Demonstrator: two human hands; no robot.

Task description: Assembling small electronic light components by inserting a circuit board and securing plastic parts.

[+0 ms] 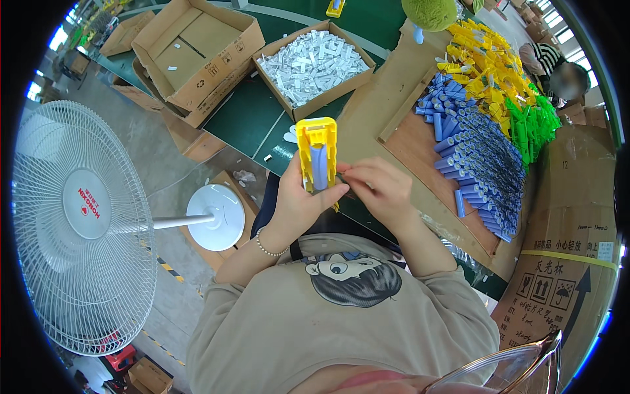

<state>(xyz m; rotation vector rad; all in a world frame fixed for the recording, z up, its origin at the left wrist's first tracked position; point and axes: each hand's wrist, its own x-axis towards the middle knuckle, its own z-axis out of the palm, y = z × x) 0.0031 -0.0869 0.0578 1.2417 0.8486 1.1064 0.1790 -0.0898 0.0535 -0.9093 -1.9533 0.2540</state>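
My left hand [297, 200] is wrapped round the lower part of a yellow plastic housing [317, 124] and holds it upright in front of my chest. Inside the housing lies a blue cylindrical battery cell [319, 165]. Close by its right side, my right hand [384, 187] has thumb and fingers pinched together. What they grip is too small to make out; a thin dark line runs near the fingertips. On the board to the right is a large pile of the same blue cells with dark wires [482, 164].
A carton of small white parts [289, 105] stands on the green table, beside open cardboard boxes [197, 75]. Yellow housings [482, 62] and green ones [528, 128] are heaped at far right. A white fan [85, 223] stands left; stacked cartons [567, 262] stand right. Another person [551, 62] sits beyond.
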